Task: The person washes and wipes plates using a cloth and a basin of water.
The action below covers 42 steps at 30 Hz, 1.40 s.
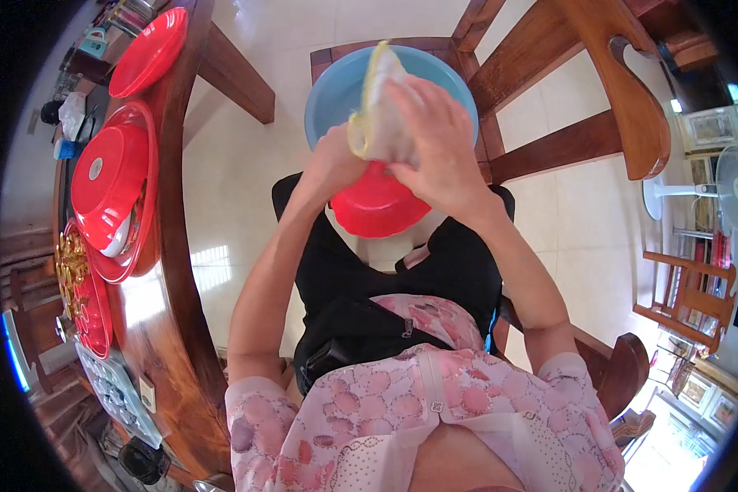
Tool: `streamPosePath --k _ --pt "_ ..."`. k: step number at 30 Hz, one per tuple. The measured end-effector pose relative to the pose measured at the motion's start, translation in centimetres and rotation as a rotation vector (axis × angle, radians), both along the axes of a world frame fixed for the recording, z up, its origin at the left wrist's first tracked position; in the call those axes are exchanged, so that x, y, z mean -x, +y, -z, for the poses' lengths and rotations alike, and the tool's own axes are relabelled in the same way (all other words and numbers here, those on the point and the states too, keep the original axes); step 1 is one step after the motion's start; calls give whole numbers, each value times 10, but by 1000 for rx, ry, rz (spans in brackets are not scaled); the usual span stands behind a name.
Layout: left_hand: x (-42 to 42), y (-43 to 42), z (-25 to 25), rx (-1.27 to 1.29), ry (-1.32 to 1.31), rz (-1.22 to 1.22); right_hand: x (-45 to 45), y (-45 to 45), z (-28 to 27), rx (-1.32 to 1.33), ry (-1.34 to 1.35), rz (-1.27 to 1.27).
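Observation:
Both hands are raised over a light blue basin (324, 90) that rests on a wooden chair. A white cloth with a yellow edge (379, 102) is bunched between them, slightly blurred. My left hand (336, 161) is closed at the cloth's lower left side. My right hand (439, 143) has its fingers wrapped round the cloth from the right. Just under the hands, a red dish (380, 203) sits tilted at the basin's near edge, above the lap; the hands hide its upper part, and whether a finger grips it is hidden.
A wooden table (172, 271) on the left bears a red plate (149, 51), stacked red bowls (111, 176), a red tray of wrapped pieces (82, 287) and a clear tray (116, 394). A wooden chair arm (631, 107) and a white fan (734, 189) stand on the right.

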<state>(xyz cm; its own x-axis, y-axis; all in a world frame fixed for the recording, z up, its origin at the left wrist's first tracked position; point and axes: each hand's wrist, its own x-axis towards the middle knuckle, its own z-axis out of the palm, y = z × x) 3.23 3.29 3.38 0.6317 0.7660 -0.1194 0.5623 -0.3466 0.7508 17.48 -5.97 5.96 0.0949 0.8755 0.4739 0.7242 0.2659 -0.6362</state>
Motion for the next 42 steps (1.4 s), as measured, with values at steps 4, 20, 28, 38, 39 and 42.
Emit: streamPosePath --k 4,20,28,38,39,42 --pt "2 -1 -4 -60 39 102 -2 25 17 -123 -283 -162" --pt "16 8 -21 313 -757 -454 -21 18 97 255 990 50" --pt "4 -14 0 135 -902 -469 11 -1 96 325 1702 181" --pt "15 -1 -41 124 -311 128 -37 7 15 294 163 -60" --pt "13 -1 -37 35 -197 231 -32 8 13 206 53 -53" --pt "9 -9 -26 109 -293 18 -29 9 11 219 87 -34"
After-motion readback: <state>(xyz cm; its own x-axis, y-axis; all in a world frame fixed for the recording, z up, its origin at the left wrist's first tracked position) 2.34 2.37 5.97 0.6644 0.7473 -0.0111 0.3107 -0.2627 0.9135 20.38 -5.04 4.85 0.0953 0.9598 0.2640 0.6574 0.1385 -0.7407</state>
